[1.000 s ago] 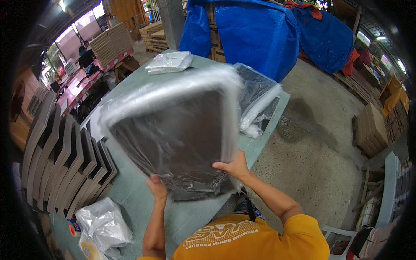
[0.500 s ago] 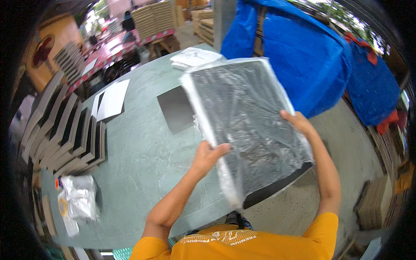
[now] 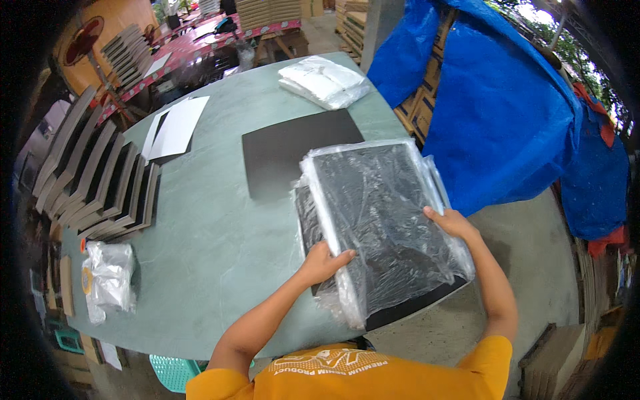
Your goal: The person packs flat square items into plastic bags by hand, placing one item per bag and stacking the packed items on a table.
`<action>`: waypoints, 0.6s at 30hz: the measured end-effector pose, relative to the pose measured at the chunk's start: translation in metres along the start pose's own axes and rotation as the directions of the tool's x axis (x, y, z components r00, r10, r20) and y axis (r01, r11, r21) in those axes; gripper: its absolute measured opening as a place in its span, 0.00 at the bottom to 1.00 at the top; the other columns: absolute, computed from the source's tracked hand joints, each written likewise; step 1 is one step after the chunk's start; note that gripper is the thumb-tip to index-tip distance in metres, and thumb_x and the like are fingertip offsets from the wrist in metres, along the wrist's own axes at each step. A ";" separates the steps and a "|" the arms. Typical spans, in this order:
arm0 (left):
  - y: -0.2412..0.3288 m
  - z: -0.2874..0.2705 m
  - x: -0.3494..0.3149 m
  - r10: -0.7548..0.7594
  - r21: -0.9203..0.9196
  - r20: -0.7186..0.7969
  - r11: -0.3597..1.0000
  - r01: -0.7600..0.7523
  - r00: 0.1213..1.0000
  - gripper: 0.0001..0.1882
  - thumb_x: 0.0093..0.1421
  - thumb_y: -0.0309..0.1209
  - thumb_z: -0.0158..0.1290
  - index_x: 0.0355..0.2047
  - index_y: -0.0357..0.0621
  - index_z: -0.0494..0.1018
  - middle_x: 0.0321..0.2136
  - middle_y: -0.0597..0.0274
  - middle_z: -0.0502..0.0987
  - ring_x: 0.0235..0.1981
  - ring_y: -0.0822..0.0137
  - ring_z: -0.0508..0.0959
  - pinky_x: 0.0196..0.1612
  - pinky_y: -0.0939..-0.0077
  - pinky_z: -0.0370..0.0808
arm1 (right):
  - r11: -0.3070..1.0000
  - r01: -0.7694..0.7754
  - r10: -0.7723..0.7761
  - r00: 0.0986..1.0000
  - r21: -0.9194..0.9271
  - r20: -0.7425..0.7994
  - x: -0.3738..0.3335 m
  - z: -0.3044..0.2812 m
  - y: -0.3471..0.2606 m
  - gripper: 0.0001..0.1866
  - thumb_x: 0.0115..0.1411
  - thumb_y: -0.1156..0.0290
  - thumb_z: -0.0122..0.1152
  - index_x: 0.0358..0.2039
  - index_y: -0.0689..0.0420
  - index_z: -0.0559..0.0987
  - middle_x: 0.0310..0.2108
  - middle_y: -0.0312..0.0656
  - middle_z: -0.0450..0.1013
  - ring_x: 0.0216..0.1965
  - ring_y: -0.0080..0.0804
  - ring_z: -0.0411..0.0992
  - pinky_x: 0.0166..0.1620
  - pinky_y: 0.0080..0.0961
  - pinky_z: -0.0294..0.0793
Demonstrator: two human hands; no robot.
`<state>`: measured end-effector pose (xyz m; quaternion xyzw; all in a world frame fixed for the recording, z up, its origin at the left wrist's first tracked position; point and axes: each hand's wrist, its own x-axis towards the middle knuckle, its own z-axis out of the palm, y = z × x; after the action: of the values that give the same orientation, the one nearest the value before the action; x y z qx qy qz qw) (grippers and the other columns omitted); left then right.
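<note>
Both hands hold a flat black panel (image 3: 380,220) wrapped in clear, crinkled plastic. My left hand (image 3: 325,265) grips its left edge, thumb on top. On the opposite edge my right hand (image 3: 453,222) is closed in the same way, its fingers hidden beneath. Under the panel, more plastic-wrapped black pieces (image 3: 308,220) stick out on the left at the table's right edge. A bare black sheet (image 3: 293,150) lies just beyond, partly covered by the panel's far end.
On the green table (image 3: 207,247) stand several thick black-faced boards (image 3: 100,177) at the left. A clear plastic bag bundle (image 3: 112,273), white sheets (image 3: 177,127) and a stack of folded plastic bags (image 3: 323,80) lie around. A blue tarp (image 3: 500,113) covers boxes at right.
The wrapped panel has come lower and nearer to me, over the other wrapped pieces. More of the black sheet shows. Both hands have kept their grip, and the view has shifted.
</note>
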<state>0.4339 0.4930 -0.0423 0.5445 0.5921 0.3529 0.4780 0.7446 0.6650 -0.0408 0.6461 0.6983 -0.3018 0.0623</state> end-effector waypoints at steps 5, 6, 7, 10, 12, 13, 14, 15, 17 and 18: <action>-0.009 0.003 -0.001 0.076 0.053 -0.036 0.996 -0.074 0.996 0.19 0.50 0.40 0.51 0.31 0.34 0.72 0.23 0.50 0.73 0.27 0.58 0.74 0.33 0.69 0.68 | 0.986 0.070 -0.012 0.932 0.148 -0.362 0.012 -0.034 -0.013 0.46 0.42 0.31 0.46 0.37 0.69 0.73 0.38 0.64 0.66 0.40 0.54 0.67 0.41 0.35 0.66; 0.005 -0.001 0.000 0.039 0.113 0.015 0.993 -0.041 0.999 0.19 0.50 0.41 0.52 0.32 0.35 0.72 0.26 0.47 0.72 0.32 0.57 0.73 0.36 0.68 0.67 | 0.998 0.058 -0.045 0.859 0.008 -0.511 0.040 -0.022 0.028 0.39 0.46 0.36 0.48 0.43 0.62 0.71 0.43 0.56 0.67 0.42 0.48 0.67 0.43 0.33 0.66; -0.001 -0.005 -0.002 0.108 0.234 -0.146 0.970 -0.072 0.983 0.20 0.50 0.41 0.52 0.35 0.35 0.70 0.29 0.48 0.72 0.35 0.57 0.72 0.38 0.68 0.67 | 0.963 0.012 0.082 0.937 0.268 -0.339 0.050 -0.017 0.042 0.38 0.47 0.37 0.48 0.44 0.60 0.70 0.45 0.53 0.66 0.43 0.45 0.67 0.44 0.32 0.65; -0.036 -0.021 -0.020 0.049 0.161 -0.505 0.986 0.039 0.862 0.25 0.50 0.42 0.53 0.43 0.36 0.65 0.38 0.51 0.69 0.42 0.60 0.68 0.43 0.68 0.65 | 0.571 -0.298 0.123 0.952 0.765 0.280 0.044 -0.007 0.031 0.33 0.51 0.42 0.48 0.49 0.56 0.67 0.46 0.45 0.66 0.44 0.33 0.65 0.47 0.31 0.63; -0.056 -0.031 -0.024 -0.391 -0.486 -0.422 0.859 0.160 0.818 0.30 0.50 0.42 0.54 0.48 0.38 0.60 0.43 0.54 0.66 0.46 0.62 0.66 0.46 0.69 0.64 | 0.451 -0.241 -0.056 0.953 0.859 0.297 0.065 0.025 0.066 0.32 0.51 0.45 0.50 0.48 0.57 0.67 0.44 0.46 0.67 0.41 0.35 0.68 0.45 0.33 0.65; -0.062 -0.027 -0.027 -0.415 -0.607 -0.286 0.776 0.172 0.864 0.31 0.50 0.42 0.54 0.49 0.38 0.58 0.44 0.55 0.66 0.46 0.64 0.66 0.47 0.69 0.64 | 0.401 -0.226 -0.112 0.950 0.888 0.293 0.064 0.026 0.066 0.31 0.51 0.45 0.49 0.48 0.57 0.67 0.43 0.46 0.68 0.42 0.36 0.67 0.45 0.34 0.65; -0.066 -0.017 -0.027 -0.404 -0.713 -0.153 0.677 0.182 0.902 0.32 0.50 0.42 0.54 0.50 0.39 0.56 0.45 0.56 0.65 0.46 0.65 0.65 0.48 0.70 0.64 | 0.352 -0.214 -0.171 0.943 0.911 0.287 0.059 0.021 0.062 0.31 0.51 0.46 0.49 0.48 0.57 0.67 0.43 0.45 0.68 0.42 0.36 0.67 0.46 0.35 0.65; -0.065 -0.012 -0.022 -0.352 -0.792 -0.015 0.575 0.204 0.936 0.33 0.50 0.42 0.54 0.51 0.40 0.54 0.45 0.58 0.64 0.46 0.66 0.65 0.48 0.71 0.64 | 0.251 -0.266 -0.217 0.921 0.931 0.322 0.062 0.024 0.069 0.30 0.51 0.46 0.49 0.47 0.57 0.68 0.41 0.45 0.68 0.41 0.37 0.67 0.45 0.35 0.65; -0.061 -0.011 -0.014 -0.367 -0.841 0.030 0.493 0.222 0.930 0.32 0.50 0.42 0.54 0.51 0.40 0.56 0.45 0.57 0.66 0.45 0.66 0.67 0.47 0.72 0.66 | 0.087 -0.364 -0.278 0.885 0.927 0.373 0.068 0.035 0.081 0.30 0.51 0.46 0.48 0.47 0.57 0.68 0.40 0.44 0.69 0.40 0.38 0.68 0.45 0.34 0.65; -0.066 -0.018 -0.013 -0.395 -0.853 0.105 0.436 0.287 0.913 0.33 0.49 0.42 0.55 0.51 0.40 0.56 0.44 0.57 0.67 0.44 0.66 0.69 0.46 0.73 0.67 | 0.066 -0.392 -0.282 0.875 0.917 0.394 0.071 0.037 0.079 0.30 0.51 0.46 0.48 0.47 0.57 0.68 0.41 0.44 0.69 0.40 0.38 0.67 0.45 0.34 0.65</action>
<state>0.3961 0.4721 -0.0965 0.0871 0.4632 0.5227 0.7104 0.7965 0.7067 -0.1319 0.4399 0.2324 -0.8408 -0.2132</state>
